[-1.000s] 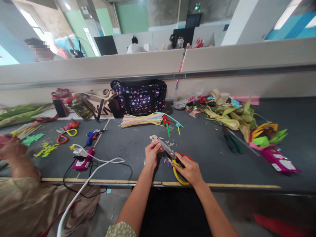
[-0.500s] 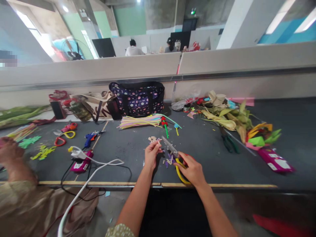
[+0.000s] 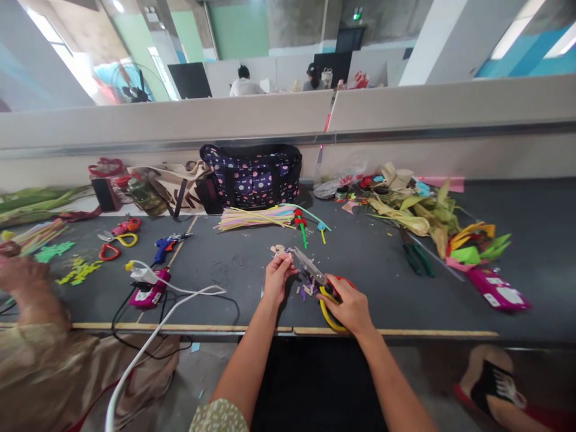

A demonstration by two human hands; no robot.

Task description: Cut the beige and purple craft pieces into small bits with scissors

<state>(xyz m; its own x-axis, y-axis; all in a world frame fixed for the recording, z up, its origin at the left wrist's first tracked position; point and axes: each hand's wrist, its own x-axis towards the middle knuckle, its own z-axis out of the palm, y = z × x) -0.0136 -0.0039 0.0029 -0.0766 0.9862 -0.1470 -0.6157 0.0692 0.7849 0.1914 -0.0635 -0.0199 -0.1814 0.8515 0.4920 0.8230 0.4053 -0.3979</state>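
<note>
My left hand (image 3: 278, 278) is closed in a pinch on something small and pale at its fingertips, too small to name. In my right hand (image 3: 348, 304) is a pair of scissors (image 3: 309, 265) with a yellow and red handle, its blades pointing up and left towards my left fingertips. Below the blades lie purple and beige snippets (image 3: 308, 290) on the dark table (image 3: 216, 264). A small heap of pale pieces (image 3: 277, 249) sits just beyond my left fingers.
Pipe cleaners (image 3: 256, 218) lie before a dotted bag (image 3: 252, 177). To the left are a glue gun (image 3: 164, 247), a pink power strip (image 3: 150, 291), a white cable (image 3: 162, 321) and a co-worker's hand (image 3: 20, 267). Pliers (image 3: 416, 255) and corn husks (image 3: 405, 219) lie right.
The view has shifted slightly. A person's foot in a black shoe has come into sight at lower right. My hands and the scissors stay almost in place.
</note>
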